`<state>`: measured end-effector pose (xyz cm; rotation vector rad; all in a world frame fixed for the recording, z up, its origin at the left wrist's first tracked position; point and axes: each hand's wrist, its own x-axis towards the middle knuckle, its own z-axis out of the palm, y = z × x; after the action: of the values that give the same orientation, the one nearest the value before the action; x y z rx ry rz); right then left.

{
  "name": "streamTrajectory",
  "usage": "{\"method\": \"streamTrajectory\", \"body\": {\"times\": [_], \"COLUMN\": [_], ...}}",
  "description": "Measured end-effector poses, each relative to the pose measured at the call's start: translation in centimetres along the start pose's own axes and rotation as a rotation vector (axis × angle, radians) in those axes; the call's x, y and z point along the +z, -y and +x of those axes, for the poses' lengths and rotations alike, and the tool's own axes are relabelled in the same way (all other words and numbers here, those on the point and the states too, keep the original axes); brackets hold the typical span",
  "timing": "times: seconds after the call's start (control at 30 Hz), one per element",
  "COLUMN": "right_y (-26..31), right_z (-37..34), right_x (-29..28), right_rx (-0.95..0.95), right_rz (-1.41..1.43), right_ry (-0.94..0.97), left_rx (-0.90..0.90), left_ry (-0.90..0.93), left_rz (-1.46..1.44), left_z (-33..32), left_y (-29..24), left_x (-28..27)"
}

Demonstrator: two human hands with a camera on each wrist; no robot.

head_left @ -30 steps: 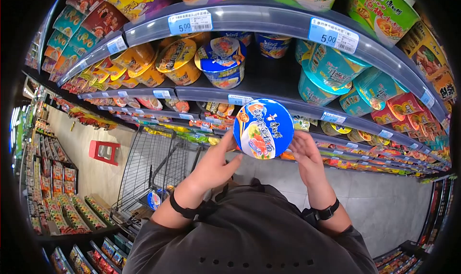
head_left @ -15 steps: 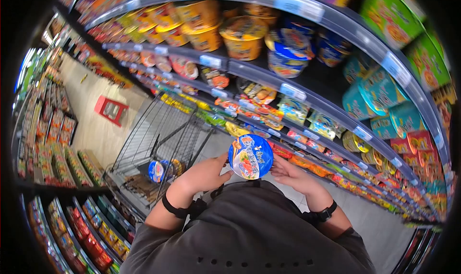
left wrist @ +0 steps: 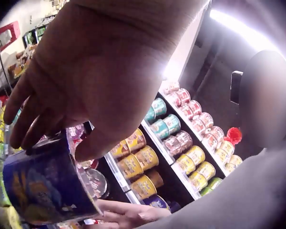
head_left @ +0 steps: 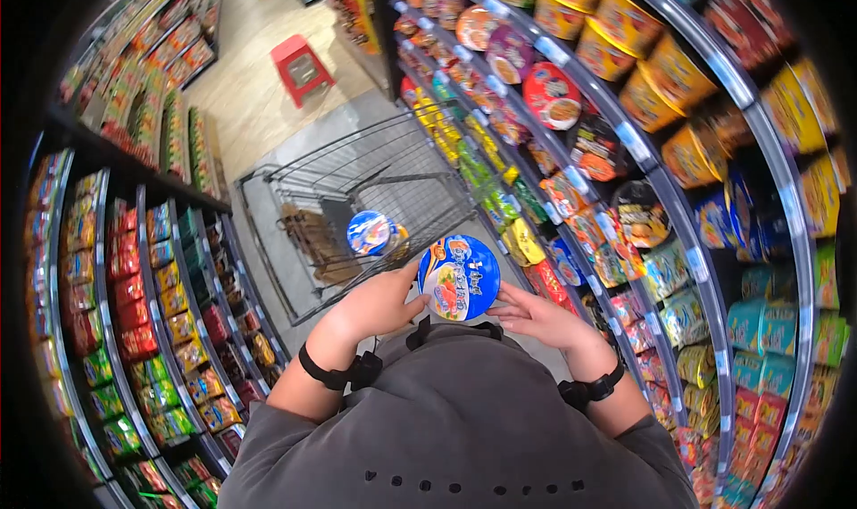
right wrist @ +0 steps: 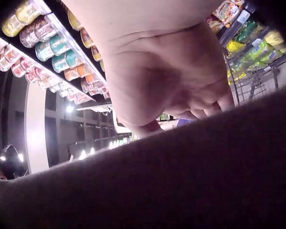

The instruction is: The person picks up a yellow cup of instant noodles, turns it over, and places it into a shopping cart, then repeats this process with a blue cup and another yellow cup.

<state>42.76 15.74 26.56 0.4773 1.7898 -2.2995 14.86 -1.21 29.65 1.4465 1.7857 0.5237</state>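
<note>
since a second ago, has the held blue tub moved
Yes; in the head view, the blue tub has moved away from the shelf rail it overlapped, toward the shopping cart.

"What lies in the middle?"

"A tub (head_left: pixel 458 278), between the left fingers (head_left: pixel 409 275) and the right fingers (head_left: pixel 515 300)."

"And ahead?"

"A cart (head_left: pixel 420 188), forward of the left fingers and off to their left. A second tub (head_left: pixel 369 232) sits inside it."

"Beyond that?"

"A stool (head_left: pixel 302 70), past the cart on the floor (head_left: pixel 248 41), well ahead of the left fingers."

"To the sides?"

"A left shelf (head_left: pixel 134 163) well left of the left fingers, with packets (head_left: pixel 138 341) below its top edge. Right of the right fingers, a right shelf (head_left: pixel 650 159), with bowls (head_left: pixel 549 96) on it."

"Behind?"

"The shirt (head_left: pixel 446 402), just behind both sets of fingers."
</note>
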Motion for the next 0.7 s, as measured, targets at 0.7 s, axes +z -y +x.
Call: {"method": "streamTrajectory", "body": {"times": [0.7], "right_y": [4.3], "right_z": [21.4], "right_x": [7.2], "right_rx": [0.186], "right_rz": [-0.105], "right_ry": [0.185], "left_rx": [-0.231], "left_ry": [-0.052], "left_rz": [-0.240], "left_z": [-9.3], "left_y": [18.2], "left_x": [-7.7]}}
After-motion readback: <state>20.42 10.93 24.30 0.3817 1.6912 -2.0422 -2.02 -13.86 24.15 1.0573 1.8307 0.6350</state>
